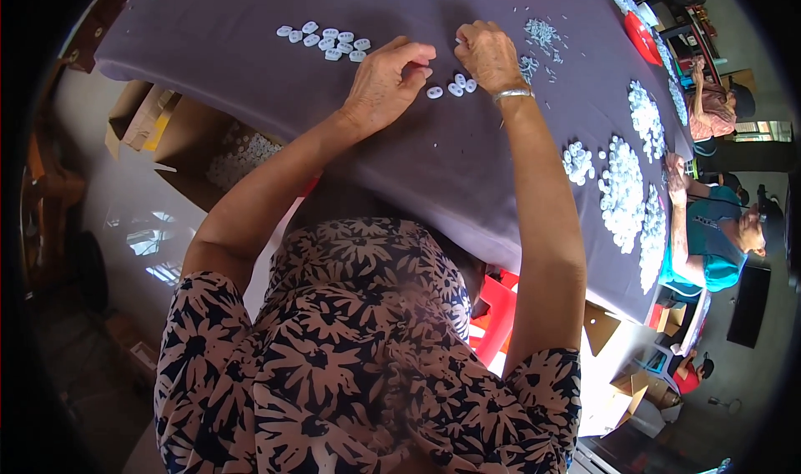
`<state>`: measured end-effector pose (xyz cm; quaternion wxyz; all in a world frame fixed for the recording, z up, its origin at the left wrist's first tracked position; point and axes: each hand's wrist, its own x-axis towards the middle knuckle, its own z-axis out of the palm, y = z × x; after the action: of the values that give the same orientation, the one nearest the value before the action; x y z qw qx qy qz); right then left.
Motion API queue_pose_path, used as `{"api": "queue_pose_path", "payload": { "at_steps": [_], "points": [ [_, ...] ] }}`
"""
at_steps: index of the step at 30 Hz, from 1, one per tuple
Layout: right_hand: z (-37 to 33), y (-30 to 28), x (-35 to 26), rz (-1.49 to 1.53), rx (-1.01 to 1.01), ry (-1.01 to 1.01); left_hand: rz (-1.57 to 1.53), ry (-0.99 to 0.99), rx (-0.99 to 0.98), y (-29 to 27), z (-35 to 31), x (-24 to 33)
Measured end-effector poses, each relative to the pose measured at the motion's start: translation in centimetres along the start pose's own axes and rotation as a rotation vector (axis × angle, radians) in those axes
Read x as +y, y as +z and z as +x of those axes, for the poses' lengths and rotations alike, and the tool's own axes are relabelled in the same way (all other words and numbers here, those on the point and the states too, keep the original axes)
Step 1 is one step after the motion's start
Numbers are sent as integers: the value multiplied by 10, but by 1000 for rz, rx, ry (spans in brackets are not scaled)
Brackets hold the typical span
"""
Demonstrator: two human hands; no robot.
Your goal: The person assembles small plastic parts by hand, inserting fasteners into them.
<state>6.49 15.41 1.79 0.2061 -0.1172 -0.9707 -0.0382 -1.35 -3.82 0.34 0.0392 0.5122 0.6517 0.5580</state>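
My left hand [385, 83] is raised over the dark cloth-covered table [225, 48], thumb and fingers curled toward each other. Whatever its fingertips hold, if anything, does not show clearly. Close by on its right, my right hand [487, 55] has its fingers bent in a pinch, with a tiny pale bit at the tips that I cannot name. Several small white oval plastic pieces [456, 88] with dark marks lie just below and between the hands. To the left of my left hand lies a cluster of similar oval pieces [330, 43]. Tiny slender pale pieces [542, 33] are scattered beyond my right hand.
Large heaps of white pieces [622, 194] cover the table's right side, near a red dish [642, 38]. An open cardboard box [188, 153] holding white pieces stands below the left edge. Other people sit at the right; one wears a teal top [709, 236].
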Motion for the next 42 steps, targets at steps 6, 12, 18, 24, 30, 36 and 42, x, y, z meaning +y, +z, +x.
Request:
{"api": "queue_pose_path", "payload": {
  "at_steps": [6, 12, 18, 24, 30, 36, 42],
  "points": [
    [-12, -25, -20, 541, 69, 297, -217, -71, 92, 2, 2, -13],
    [-38, -46, -43, 1201, -112, 358, -443, -209, -32, -2, 3, 2],
    [-48, -49, -45, 1220, -100, 328, -528, -313, -127, -3, 2, 16],
    [-55, -43, -44, 1293, -108, 286, -486, -238, -153, 0, -1, 9],
    [-62, -48, -43, 1354, -135, 284, -547, -273, -190, -1, -2, 8],
    [-64, -50, -40, 1601, -173, 294, -811, -392, -327, -5, 0, 13],
    [-67, -47, -39, 1692, -240, 213, -996, -431, -380, -6, 1, 14]
  ]
}}
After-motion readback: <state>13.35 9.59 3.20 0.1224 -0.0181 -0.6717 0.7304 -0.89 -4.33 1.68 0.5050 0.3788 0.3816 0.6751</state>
